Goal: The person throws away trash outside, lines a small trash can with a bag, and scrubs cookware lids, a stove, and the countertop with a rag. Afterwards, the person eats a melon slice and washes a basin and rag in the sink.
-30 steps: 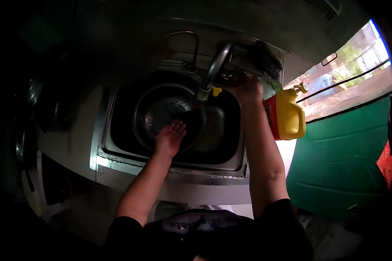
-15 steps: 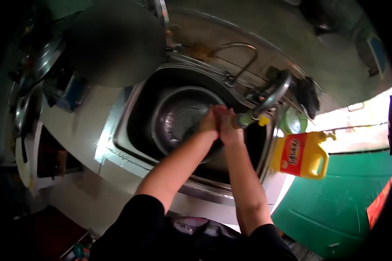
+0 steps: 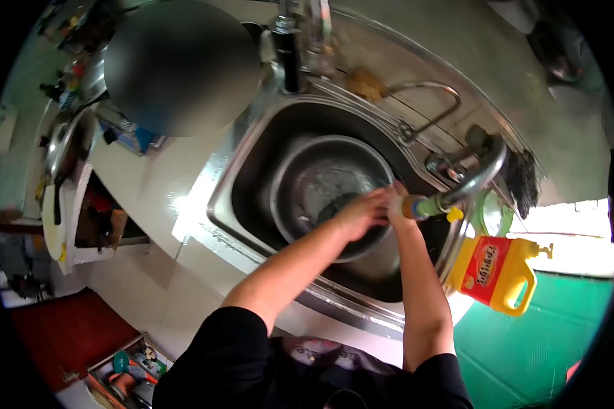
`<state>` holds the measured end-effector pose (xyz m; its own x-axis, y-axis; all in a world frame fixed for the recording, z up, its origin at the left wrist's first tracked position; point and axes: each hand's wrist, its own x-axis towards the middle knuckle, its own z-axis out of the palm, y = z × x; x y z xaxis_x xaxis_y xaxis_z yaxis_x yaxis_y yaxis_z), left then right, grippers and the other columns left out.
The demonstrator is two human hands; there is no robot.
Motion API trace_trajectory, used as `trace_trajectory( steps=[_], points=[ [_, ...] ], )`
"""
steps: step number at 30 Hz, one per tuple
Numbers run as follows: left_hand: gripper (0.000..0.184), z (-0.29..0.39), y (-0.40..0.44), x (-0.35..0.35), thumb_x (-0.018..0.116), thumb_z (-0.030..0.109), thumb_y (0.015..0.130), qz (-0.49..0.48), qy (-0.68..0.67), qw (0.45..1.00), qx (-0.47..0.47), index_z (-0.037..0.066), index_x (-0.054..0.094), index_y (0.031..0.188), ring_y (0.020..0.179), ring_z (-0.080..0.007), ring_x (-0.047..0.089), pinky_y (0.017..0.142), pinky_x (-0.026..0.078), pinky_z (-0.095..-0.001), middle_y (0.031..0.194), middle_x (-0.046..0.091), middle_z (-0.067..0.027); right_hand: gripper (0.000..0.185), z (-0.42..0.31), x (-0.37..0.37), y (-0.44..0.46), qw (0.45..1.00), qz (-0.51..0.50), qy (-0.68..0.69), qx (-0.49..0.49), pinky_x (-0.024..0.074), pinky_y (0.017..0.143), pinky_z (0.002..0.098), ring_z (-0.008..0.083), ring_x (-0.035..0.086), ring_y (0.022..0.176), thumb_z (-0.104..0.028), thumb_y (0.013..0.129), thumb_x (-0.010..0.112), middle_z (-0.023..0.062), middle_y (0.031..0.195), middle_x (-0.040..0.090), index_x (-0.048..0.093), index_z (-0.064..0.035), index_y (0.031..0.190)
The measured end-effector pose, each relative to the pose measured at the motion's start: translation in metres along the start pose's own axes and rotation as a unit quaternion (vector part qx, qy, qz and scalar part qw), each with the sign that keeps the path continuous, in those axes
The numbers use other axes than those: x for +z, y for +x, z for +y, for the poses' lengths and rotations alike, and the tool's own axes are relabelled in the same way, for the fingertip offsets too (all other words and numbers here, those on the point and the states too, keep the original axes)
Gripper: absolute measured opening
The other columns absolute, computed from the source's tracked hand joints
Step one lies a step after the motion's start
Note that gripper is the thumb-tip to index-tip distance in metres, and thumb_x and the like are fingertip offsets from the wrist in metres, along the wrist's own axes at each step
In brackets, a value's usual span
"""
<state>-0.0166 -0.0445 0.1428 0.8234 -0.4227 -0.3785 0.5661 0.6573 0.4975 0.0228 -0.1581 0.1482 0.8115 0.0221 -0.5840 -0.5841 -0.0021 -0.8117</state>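
Note:
A round metal basin (image 3: 284,174) with some water in it sits inside the steel sink (image 3: 220,204). Over the basin's right side, my left hand (image 3: 363,214) has its fingers stretched out towards my right hand (image 3: 398,210). The fingertips meet or overlap, and no object shows between them. Right beside my right hand is the greenish end of the faucet spout (image 3: 426,206); it partly hides that hand, so its finger positions are unclear. A dark shape (image 3: 339,206) lies in the basin, too blurred to name.
A yellow jug with a red label (image 3: 488,270) stands right of the sink, near a green bowl (image 3: 492,213). A second, thin curved tap (image 3: 438,88) rises behind. A blurred round area covers the upper left. An open drawer (image 3: 133,371) is low at left.
The view has shifted, so the sink sits further right and lower in it. My hands were pressed together at the spout; now my left hand's fingers are extended and its palm is further from my right.

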Motion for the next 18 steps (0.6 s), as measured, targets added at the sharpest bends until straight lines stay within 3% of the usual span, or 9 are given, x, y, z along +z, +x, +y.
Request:
trace_trajectory(
  steps=[2,4,5,7,9,12,14,16,18],
  points=[
    [0.036,-0.011,0.011,-0.045,0.054,0.024,0.078,0.187,0.488,0.846,0.106,0.004,0.050,0.108,0.085,-0.0196,0.057,0.075,0.044,-0.0327,0.102,0.055,-0.0114,0.037,0.054,-0.038,0.042,0.850,0.035,-0.375,-0.369,0.0381,0.084,0.0342,0.0291,0.049,0.097,-0.009,0.074,0.051,0.0157,0.098,0.053,0.045,-0.0017,0.110],
    [0.040,-0.011,0.002,-0.067,0.060,0.023,0.070,0.261,0.682,0.683,-0.019,0.004,0.051,0.104,0.092,-0.0322,0.053,0.079,0.042,-0.0403,0.096,0.056,-0.0190,0.028,0.055,-0.030,0.018,0.897,0.035,-0.282,-0.340,0.0376,0.081,0.0349,0.0276,0.050,0.093,-0.003,0.073,0.050,0.0163,0.096,0.053,0.049,0.0001,0.101],
    [0.040,-0.015,0.000,-0.078,0.061,0.022,0.069,0.251,0.743,0.619,-0.039,0.005,0.051,0.104,0.095,-0.0312,0.052,0.081,0.042,-0.0396,0.102,0.054,-0.0180,0.025,0.070,-0.034,0.027,0.823,0.035,-0.395,-0.407,0.0383,0.079,0.0335,0.0246,0.050,0.091,-0.002,0.074,0.050,0.0149,0.096,0.053,0.050,0.0002,0.099],
    [0.041,-0.017,-0.002,-0.092,0.062,0.021,0.070,0.202,0.746,0.622,-0.125,0.006,0.049,0.106,0.097,-0.0308,0.051,0.080,0.042,-0.0391,0.103,0.052,-0.0180,0.023,0.085,-0.031,0.033,0.729,0.031,-0.499,-0.467,0.0391,0.077,0.0321,0.0215,0.051,0.089,-0.001,0.074,0.049,0.0134,0.095,0.054,0.051,0.0004,0.097],
    [0.040,-0.016,0.003,-0.091,0.063,0.021,0.069,0.186,0.760,0.610,-0.122,0.006,0.050,0.104,0.095,-0.0305,0.052,0.078,0.043,-0.0383,0.102,0.053,-0.0177,0.021,0.089,-0.015,0.016,0.955,0.026,-0.208,-0.208,0.0413,0.065,0.0262,0.0151,0.052,0.073,-0.012,0.081,0.049,0.0079,0.087,0.058,0.055,-0.0014,0.099],
    [0.028,-0.007,0.007,-0.076,0.061,0.018,0.072,0.186,0.655,0.729,-0.061,0.006,0.051,0.095,0.084,-0.0235,0.055,0.068,0.047,-0.0333,0.091,0.056,-0.0124,0.026,0.078,-0.014,0.003,0.951,-0.008,-0.292,-0.098,0.0419,0.066,0.0249,0.0138,0.052,0.073,-0.014,0.081,0.051,0.0069,0.084,0.058,0.053,-0.0023,0.104],
    [0.012,-0.005,0.009,-0.074,0.056,0.014,0.076,0.154,0.312,0.937,-0.035,0.008,0.050,0.086,0.073,-0.0141,0.052,0.060,0.045,-0.0270,0.079,0.053,-0.0052,0.028,0.087,-0.013,0.003,0.963,-0.018,-0.217,-0.160,0.0419,0.070,0.0249,0.0136,0.052,0.078,-0.014,0.080,0.053,0.0069,0.087,0.058,0.053,-0.0025,0.106],
    [0.003,0.013,0.004,-0.049,0.050,0.011,0.081,0.170,0.283,0.944,-0.029,0.009,0.049,0.081,0.071,-0.0106,0.050,0.058,0.044,-0.0246,0.073,0.049,-0.0008,0.030,0.084,-0.011,0.008,0.949,-0.059,-0.275,-0.141,0.0413,0.074,0.0255,0.0134,0.052,0.084,-0.014,0.080,0.053,0.0074,0.094,0.057,0.052,-0.0026,0.108],
    [0.006,0.025,0.011,-0.055,0.051,0.014,0.081,0.028,0.501,0.854,0.140,0.009,0.049,0.083,0.069,-0.0110,0.050,0.056,0.042,-0.0244,0.072,0.050,-0.0008,0.027,0.076,-0.014,0.016,0.944,-0.066,-0.268,-0.179,0.0411,0.074,0.0273,0.0156,0.052,0.082,-0.017,0.078,0.056,0.0088,0.090,0.057,0.053,-0.0014,0.100]
  ],
)
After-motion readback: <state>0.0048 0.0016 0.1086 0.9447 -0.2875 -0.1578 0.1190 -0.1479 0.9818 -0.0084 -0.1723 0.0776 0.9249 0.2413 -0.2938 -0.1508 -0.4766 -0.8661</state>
